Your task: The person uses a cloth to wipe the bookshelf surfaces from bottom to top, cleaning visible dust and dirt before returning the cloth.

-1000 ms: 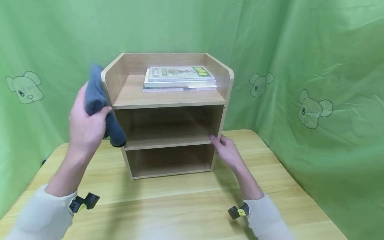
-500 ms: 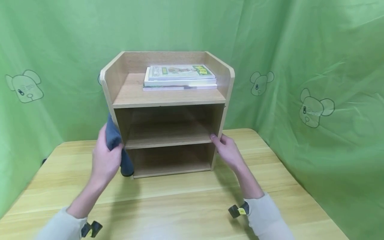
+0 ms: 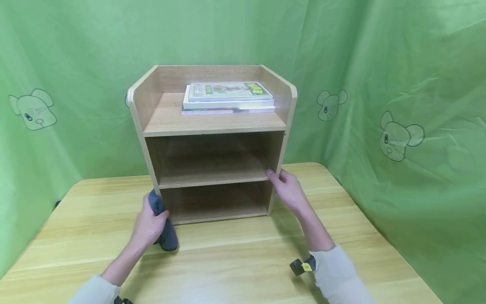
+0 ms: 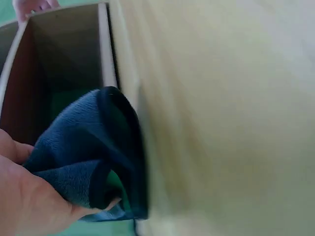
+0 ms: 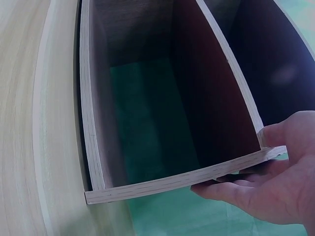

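A small wooden shelf unit [image 3: 212,183] stands on the table, with two open compartments below its top tray. My left hand [image 3: 149,223] grips a folded dark blue cloth [image 3: 167,236] at the lower front corner of the left side panel. In the left wrist view the cloth [image 4: 83,142] is bunched between thumb and fingers, its dark hem showing. My right hand [image 3: 287,190] holds the right side panel where the middle shelf meets it. The right wrist view shows that thumb [image 5: 275,133] on the shelf's front edge and the fingers on the panel's outer face.
Several books [image 3: 228,99] lie stacked on the unit's top tray. The light wooden table [image 3: 235,261] spreads out in front and to both sides. A green curtain [image 3: 76,50] printed with bear heads hangs behind and along the sides.
My left hand has moved down the left side panel with the cloth, from the top corner to near the base. The right hand keeps its hold on the right panel.
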### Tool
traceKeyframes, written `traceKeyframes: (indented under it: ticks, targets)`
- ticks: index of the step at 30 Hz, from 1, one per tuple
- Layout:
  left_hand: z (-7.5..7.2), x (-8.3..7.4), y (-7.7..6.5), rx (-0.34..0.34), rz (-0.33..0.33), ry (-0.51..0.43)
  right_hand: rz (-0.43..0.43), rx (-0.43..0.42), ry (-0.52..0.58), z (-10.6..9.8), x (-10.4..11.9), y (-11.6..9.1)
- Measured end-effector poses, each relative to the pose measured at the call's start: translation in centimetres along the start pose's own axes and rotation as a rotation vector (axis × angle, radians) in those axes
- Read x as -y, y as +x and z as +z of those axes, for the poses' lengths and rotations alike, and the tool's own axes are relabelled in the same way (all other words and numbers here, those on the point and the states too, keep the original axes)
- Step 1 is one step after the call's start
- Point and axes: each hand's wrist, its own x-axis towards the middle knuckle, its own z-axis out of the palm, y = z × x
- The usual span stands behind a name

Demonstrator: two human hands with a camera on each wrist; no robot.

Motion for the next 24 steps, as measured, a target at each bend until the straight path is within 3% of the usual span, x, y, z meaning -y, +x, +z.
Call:
traceKeyframes:
  ticks: [5, 13, 18, 24]
  targets:
    - [0.5, 1.2, 0.5, -0.024, -0.01, 0.021, 0.004, 0.006, -0.003, 0.0, 0.0, 0.0]
    - [0.0, 0.0, 0.7, -0.02, -0.016, 0.003, 0.008, 0.0, 0.001, -0.1, -0.1, -0.1]
    - [-1.5, -1.9, 1.0, 0.002, -0.03, -0.059, 0.008, -0.001, 0.008, -0.2, -0.1, -0.1]
    - [-4.5, -6.1, 1.0, -0.032, 0.007, -0.154, 0.006, 0.013, 0.031, -0.1, -0.1, 0.1]
